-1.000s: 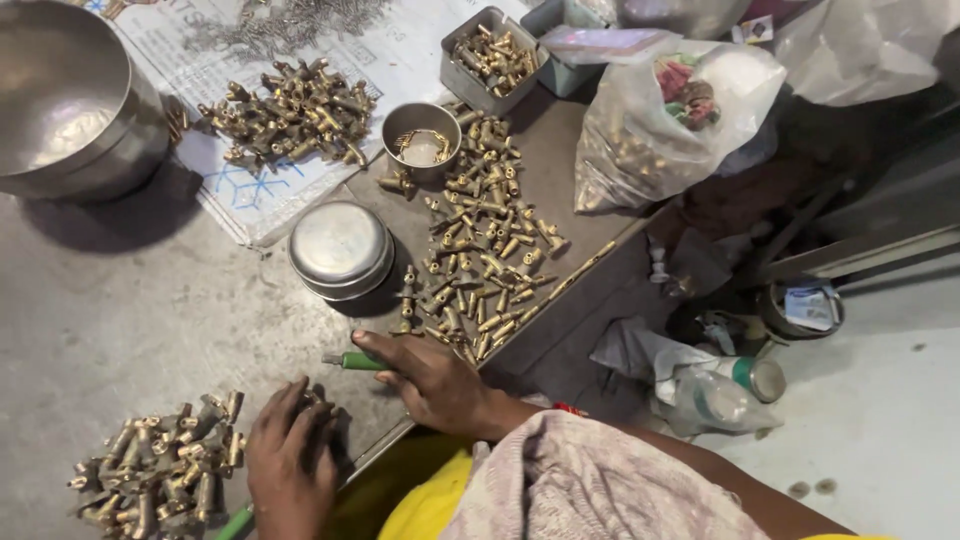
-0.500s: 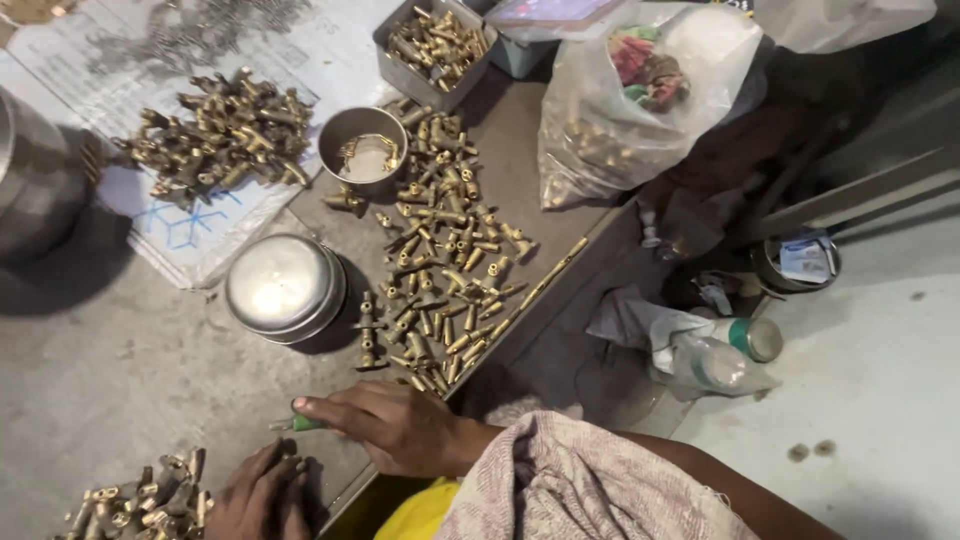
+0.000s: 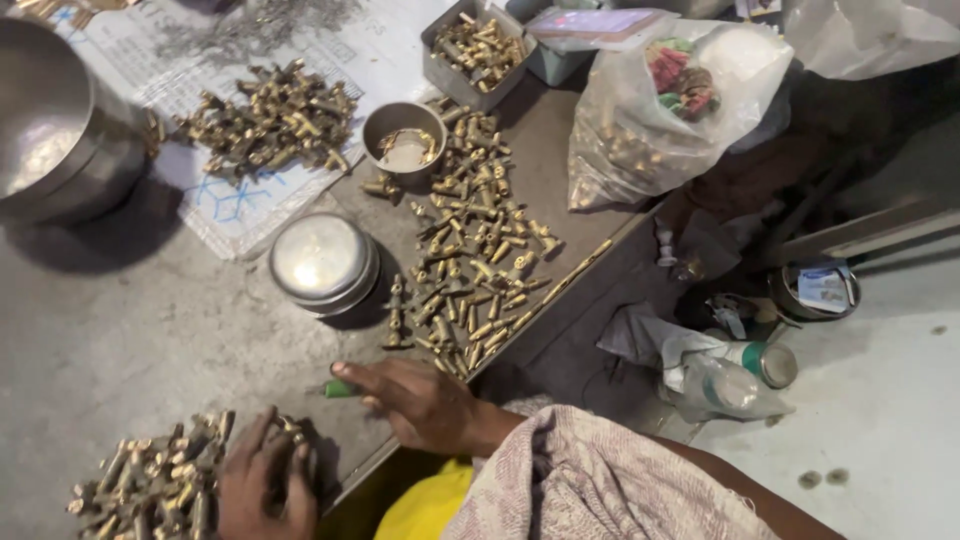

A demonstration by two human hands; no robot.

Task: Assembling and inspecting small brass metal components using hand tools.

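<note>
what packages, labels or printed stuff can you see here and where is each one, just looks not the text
Printed paper sheet: upper left under a brass pile, white with blue marks.
Clear plastic bag: upper right of the bench, holding brass parts and a red-green packet.
Flat tray: top centre, pinkish-purple lid.
Round tin: right, on the floor, paper label inside.
Plastic bottle: lower right, clear, lying down.
Green-capped can: beside the bottle.

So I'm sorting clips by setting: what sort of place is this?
Probably a small metal-parts workshop: heaps of brass fittings on a worn worktable, steel bowls, and the right hand holding a green-handled tool.
</note>
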